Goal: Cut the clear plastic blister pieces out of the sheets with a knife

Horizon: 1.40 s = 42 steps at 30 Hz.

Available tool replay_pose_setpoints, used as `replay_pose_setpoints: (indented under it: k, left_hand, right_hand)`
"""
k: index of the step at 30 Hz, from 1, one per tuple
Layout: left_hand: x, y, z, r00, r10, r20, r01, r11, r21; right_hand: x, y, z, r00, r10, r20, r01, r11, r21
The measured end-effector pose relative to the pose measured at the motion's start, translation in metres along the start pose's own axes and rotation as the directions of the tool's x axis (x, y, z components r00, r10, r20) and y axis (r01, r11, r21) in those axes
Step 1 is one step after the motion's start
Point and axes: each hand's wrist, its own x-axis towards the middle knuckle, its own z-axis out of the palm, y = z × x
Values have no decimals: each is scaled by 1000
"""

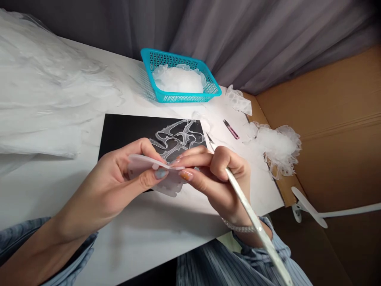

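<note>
Between the thumb and fingers of my left hand (pixel 119 174) is a thin, translucent white sheet piece (pixel 143 163), slightly bent, with notched lower edges. My right hand (pixel 220 174) pinches the same piece at its right side with thumb and fingertips. Also held in my right hand is a long, slim tool (pixel 247 204) with a whitish handle and a dark pointed tip; its exact kind is unclear. The tip points away from me, clear of the piece. Behind my fingers, a clear cut-out web of sheet (pixel 183 137) lies on a black mat (pixel 125 129).
A blue basket (pixel 187 96) of white translucent pieces stands at the back. Pink-handled thread snips (pixel 231 130) lie to the right, near a heap of translucent scraps (pixel 276 145). A large pile of clear sheets (pixel 50 91) covers the left. A cardboard wall (pixel 327 115) borders the right.
</note>
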Motion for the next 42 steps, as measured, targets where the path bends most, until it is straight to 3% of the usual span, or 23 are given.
replay_pose_setpoints:
  k: [3, 6, 13, 21, 28, 32, 35, 38, 42]
  left_hand:
    - [0, 3, 0, 1000, 1, -1, -1, 1000, -8]
    - [1, 9, 2, 1000, -14, 26, 16, 997, -74]
    - [9, 15, 10, 965, -246, -90, 178, 869, -462]
    - [8, 15, 10, 960, -238, -144, 143, 866, -480]
    - [7, 12, 8, 967, -200, -160, 117, 901, -418]
    - [7, 10, 3, 964, -193, -181, 119, 928, -354]
    - [6, 8, -8, 968, -204, -146, 161, 951, -263]
    - [7, 3, -14, 948, -316, -39, 306, 937, -166]
    - [13, -11, -3, 886, -462, -49, 461, 887, -18]
  right_hand:
    - [1, 1, -1, 999, 50, -14, -49, 997, 54]
    - [3, 4, -3, 982, 183, -36, -179, 978, 109]
    - [9, 17, -14, 928, 370, 51, -372, 906, 200]
    - [6, 16, -15, 877, 466, 121, -481, 855, 193]
    - [4, 7, -8, 885, 443, 142, -464, 865, 189]
    - [5, 4, -6, 902, 426, 66, -431, 895, 111]
    - [4, 7, -10, 939, 344, 4, -344, 938, -41]
    - [0, 10, -13, 967, 236, 93, -205, 944, -259]
    - [3, 22, -22, 934, 212, 287, -61, 888, -456]
